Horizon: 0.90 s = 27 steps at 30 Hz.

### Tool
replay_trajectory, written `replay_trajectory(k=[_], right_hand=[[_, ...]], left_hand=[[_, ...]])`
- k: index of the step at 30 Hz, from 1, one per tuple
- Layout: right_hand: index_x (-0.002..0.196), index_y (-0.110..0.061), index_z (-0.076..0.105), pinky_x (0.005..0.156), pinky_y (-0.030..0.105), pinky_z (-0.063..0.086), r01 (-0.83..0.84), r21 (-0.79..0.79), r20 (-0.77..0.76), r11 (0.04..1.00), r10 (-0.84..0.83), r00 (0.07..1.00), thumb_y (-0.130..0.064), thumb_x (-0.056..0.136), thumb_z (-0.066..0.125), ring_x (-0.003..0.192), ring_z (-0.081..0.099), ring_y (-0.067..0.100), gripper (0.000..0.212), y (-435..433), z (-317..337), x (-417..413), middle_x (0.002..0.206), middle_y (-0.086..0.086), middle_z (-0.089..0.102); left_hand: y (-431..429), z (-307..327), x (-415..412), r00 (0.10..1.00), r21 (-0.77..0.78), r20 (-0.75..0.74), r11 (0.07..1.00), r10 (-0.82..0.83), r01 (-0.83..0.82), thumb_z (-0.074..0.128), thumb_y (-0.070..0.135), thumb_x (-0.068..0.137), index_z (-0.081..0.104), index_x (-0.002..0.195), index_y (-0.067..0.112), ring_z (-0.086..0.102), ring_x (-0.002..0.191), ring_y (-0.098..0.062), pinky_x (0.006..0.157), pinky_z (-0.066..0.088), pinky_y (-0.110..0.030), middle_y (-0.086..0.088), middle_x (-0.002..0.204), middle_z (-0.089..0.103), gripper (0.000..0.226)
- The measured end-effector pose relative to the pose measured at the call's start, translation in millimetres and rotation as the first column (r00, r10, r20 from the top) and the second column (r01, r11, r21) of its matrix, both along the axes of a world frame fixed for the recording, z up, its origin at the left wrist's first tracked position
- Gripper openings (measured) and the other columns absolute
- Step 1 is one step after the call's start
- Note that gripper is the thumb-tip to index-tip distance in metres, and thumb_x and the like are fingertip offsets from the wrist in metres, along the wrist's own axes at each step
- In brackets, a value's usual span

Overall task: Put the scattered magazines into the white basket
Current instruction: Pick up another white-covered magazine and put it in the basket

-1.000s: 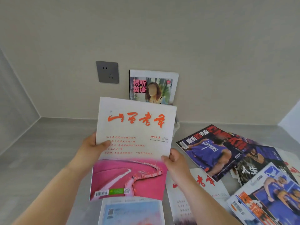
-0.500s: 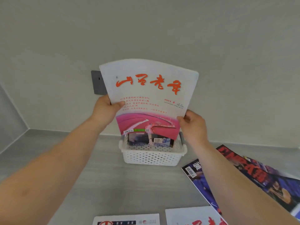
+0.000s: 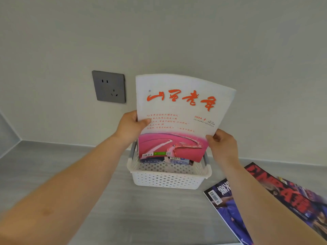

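I hold a white and pink magazine [image 3: 178,117] with red title characters upright over the white perforated basket [image 3: 168,179], which stands against the wall. My left hand [image 3: 131,127] grips its left edge and my right hand [image 3: 222,146] grips its right edge. Its lower edge dips inside the basket, in front of another magazine [image 3: 174,160] standing there, mostly hidden. Loose magazines, one blue and purple [image 3: 228,207] and one with red letters [image 3: 276,193], lie on the counter at the lower right, partly under my right forearm.
A grey wall socket [image 3: 108,86] sits on the wall left of the basket. The grey counter [image 3: 99,174] runs to a corner at the far left. The wall stands directly behind the basket.
I lifted the magazine from low in front of me and carried it forward to the basket. Its lower edge has since gone down into the basket. My view moved closer.
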State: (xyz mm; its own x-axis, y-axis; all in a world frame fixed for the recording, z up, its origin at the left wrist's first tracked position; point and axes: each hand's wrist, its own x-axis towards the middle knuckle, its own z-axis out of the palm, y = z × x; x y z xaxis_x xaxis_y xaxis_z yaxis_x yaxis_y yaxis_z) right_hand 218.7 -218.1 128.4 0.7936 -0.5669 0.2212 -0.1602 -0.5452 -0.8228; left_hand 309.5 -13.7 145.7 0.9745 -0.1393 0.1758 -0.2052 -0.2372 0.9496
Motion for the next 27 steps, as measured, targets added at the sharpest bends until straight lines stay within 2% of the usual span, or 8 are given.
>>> replay_trajectory(k=[4, 9, 12, 17, 19, 22, 25, 27], right_hand=[[0.088, 0.008, 0.060, 0.077, 0.050, 0.050, -0.046, -0.041, -0.141, 0.998, 0.039, 0.989, -0.006, 0.083, 0.048, 0.088, 0.058, 0.045, 0.019, 1.6, -20.9, 7.8, 0.094, 0.031, 0.065], [0.083, 0.011, 0.057, 0.056, 0.030, 0.036, -0.010, 0.054, -0.171, 0.998, 0.019, 0.985, -0.004, 0.083, 0.047, 0.064, 0.049, 0.029, 0.018, -3.2, -41.1, 16.5, 0.082, 0.028, 0.065], [0.082, 0.007, 0.057, 0.054, 0.026, 0.033, 0.015, 0.086, -0.146, 0.996, -0.002, 0.989, -0.003, 0.083, 0.047, 0.067, 0.049, 0.024, 0.015, -7.0, -44.4, 24.1, 0.076, 0.020, 0.063], [0.126, -0.008, 0.042, 0.082, 0.026, 0.040, 0.070, 0.209, -0.068, 0.975, -0.057, 0.996, -0.004, 0.086, 0.048, 0.105, 0.054, 0.024, 0.040, -4.1, -48.6, 36.4, 0.129, 0.011, 0.052], [0.135, -0.010, 0.030, 0.088, 0.029, 0.038, 0.049, 0.277, -0.086, 0.960, -0.026, 0.996, -0.002, 0.087, 0.045, 0.119, 0.048, 0.027, 0.051, -0.4, -52.3, 41.3, 0.139, 0.011, 0.042], [0.135, -0.012, 0.029, 0.088, 0.034, 0.043, -0.014, 0.286, -0.108, 0.958, 0.047, 0.993, 0.001, 0.087, 0.041, 0.116, 0.049, 0.027, 0.051, 5.6, -57.3, 49.0, 0.136, 0.009, 0.046], [0.132, -0.015, 0.030, 0.084, 0.033, 0.044, -0.013, 0.266, -0.095, 0.964, 0.040, 0.995, 0.002, 0.085, 0.040, 0.108, 0.052, 0.026, 0.051, 9.4, -62.4, 52.4, 0.128, 0.008, 0.050], [0.133, -0.016, 0.029, 0.086, 0.037, 0.046, -0.007, 0.254, -0.085, 0.967, 0.030, 0.996, 0.003, 0.084, 0.040, 0.105, 0.052, 0.025, 0.054, 10.5, -66.7, 52.9, 0.127, 0.008, 0.051]], left_hand=[[6.1, -24.2, 8.7, 0.999, 0.259, -0.040, 0.966, 0.017, -0.006, 0.055, 0.009, 0.085, 0.057, 0.115, 0.003, 0.058, 0.104, -0.026, 0.079, 0.040, -0.026, -0.016, 0.123, 0.060, 0.031], [9.2, -34.7, 22.3, 1.000, 0.590, 0.031, 0.807, 0.005, -0.022, 0.059, 0.022, 0.083, 0.058, 0.111, 0.012, 0.060, 0.099, -0.028, 0.074, 0.042, -0.029, -0.010, 0.115, 0.066, 0.031], [7.9, -34.8, 30.0, 0.991, 0.638, 0.102, 0.759, 0.088, -0.133, 0.062, 0.029, 0.080, 0.054, 0.107, 0.011, 0.060, 0.090, -0.026, 0.065, 0.041, -0.030, -0.009, 0.110, 0.066, 0.033], [1.3, -53.3, 29.7, 0.995, 0.575, 0.018, 0.813, 0.102, -0.093, 0.052, 0.019, 0.087, 0.034, 0.131, 0.013, 0.055, 0.109, -0.031, 0.082, 0.044, -0.037, -0.010, 0.131, 0.052, 0.048], [-3.0, -59.7, 28.0, 0.999, 0.646, -0.002, 0.763, 0.037, -0.027, 0.045, 0.018, 0.090, 0.035, 0.129, 0.012, 0.058, 0.100, -0.031, 0.077, 0.044, -0.035, -0.011, 0.127, 0.055, 0.041], [-7.6, -60.7, 30.5, 0.994, 0.772, 0.088, 0.627, 0.057, -0.105, 0.037, 0.021, 0.093, 0.035, 0.125, 0.008, 0.055, 0.079, -0.028, 0.065, 0.038, -0.031, -0.014, 0.116, 0.058, 0.035], [-10.8, -57.4, 36.5, 0.978, 0.836, 0.195, 0.510, 0.069, -0.203, 0.037, 0.026, 0.093, 0.040, 0.119, 0.006, 0.057, 0.094, -0.031, 0.065, 0.035, -0.031, -0.015, 0.113, 0.059, 0.033], [-10.9, -57.5, 39.9, 0.979, 0.830, 0.195, 0.520, 0.066, -0.200, 0.038, 0.027, 0.093, 0.040, 0.118, 0.006, 0.057, 0.098, -0.032, 0.065, 0.035, -0.031, -0.015, 0.114, 0.059, 0.033]])
